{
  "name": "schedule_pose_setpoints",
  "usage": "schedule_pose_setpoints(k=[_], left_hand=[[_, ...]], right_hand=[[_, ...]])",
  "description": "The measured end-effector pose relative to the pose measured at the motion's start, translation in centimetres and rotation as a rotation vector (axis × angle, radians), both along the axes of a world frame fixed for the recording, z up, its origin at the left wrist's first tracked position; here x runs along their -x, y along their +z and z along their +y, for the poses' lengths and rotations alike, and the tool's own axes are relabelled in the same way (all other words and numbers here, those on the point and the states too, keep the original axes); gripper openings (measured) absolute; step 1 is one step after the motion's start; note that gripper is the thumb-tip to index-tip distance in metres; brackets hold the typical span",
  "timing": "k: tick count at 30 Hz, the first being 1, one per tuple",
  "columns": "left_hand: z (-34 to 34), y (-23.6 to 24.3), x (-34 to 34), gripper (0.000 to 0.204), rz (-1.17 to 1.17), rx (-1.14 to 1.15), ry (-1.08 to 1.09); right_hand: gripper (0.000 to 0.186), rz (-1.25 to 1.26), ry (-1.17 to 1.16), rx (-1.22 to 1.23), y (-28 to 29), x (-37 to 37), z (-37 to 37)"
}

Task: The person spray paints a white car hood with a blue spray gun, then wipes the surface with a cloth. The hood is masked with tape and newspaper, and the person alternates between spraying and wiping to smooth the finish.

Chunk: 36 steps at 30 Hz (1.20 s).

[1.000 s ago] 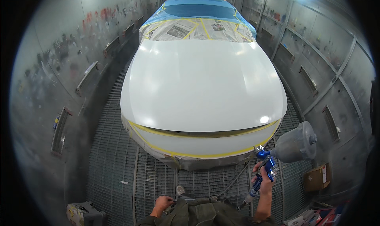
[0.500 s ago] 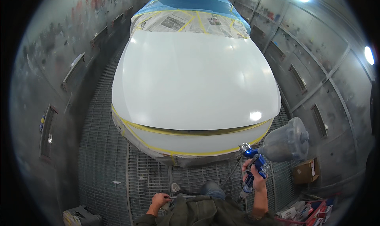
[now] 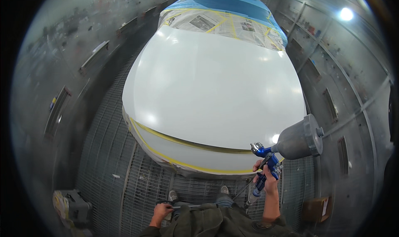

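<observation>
Head view: right hand (image 3: 268,176) grips spray gun (image 3: 266,162) beside white hood (image 3: 212,91).

- The spray gun (image 3: 266,164) in my right hand (image 3: 268,179) has a glossy blue metallic body; its cup (image 3: 297,141) is dull grey, matt.
- The car hood (image 3: 212,85) is smooth, glossy white, mirroring the lamps.
- Newspaper (image 3: 220,23) and yellow tape cover the windscreen; blue sheeting (image 3: 226,0) lies over the roof.
- The floor grating (image 3: 112,154) is grey metal mesh.
- My left hand (image 3: 161,212) rests by the hose (image 3: 183,204); my jacket is matt olive cloth.
- The box (image 3: 316,210) is brown cardboard.
</observation>
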<state>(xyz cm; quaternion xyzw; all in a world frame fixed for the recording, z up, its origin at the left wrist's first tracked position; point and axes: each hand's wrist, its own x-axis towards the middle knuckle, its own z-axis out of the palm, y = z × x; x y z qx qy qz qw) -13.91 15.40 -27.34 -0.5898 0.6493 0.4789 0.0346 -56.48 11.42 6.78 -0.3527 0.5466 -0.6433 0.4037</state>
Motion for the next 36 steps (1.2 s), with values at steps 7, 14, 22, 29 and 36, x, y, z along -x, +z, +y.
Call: schedule_pose_setpoints(k=[7,14,22,29,36], left_hand=[[7.6,4.3,13.7,0.028,-0.043,0.047,0.136],[15.0,6.5,20.3,0.024,-0.026,0.027,0.322],[21.1,6.7,24.4,0.030,0.011,0.080,0.432],[26.2,5.6,25.4,0.032,0.002,0.045,0.414],[35.4,4.8,27.8,0.038,0.060,-0.035,0.352]], right_hand=[[0.027,0.000,0.079,-0.111,1.2,13.4,-1.7],[0.024,-0.076,0.062,-0.068,1.9,21.0,-1.9],[0.025,-0.095,0.200,-0.072,2.8,23.1,1.5],[0.027,-0.024,0.231,-0.051,4.1,22.6,7.1],[0.031,0.028,0.299,-0.114,5.0,23.5,16.0]])
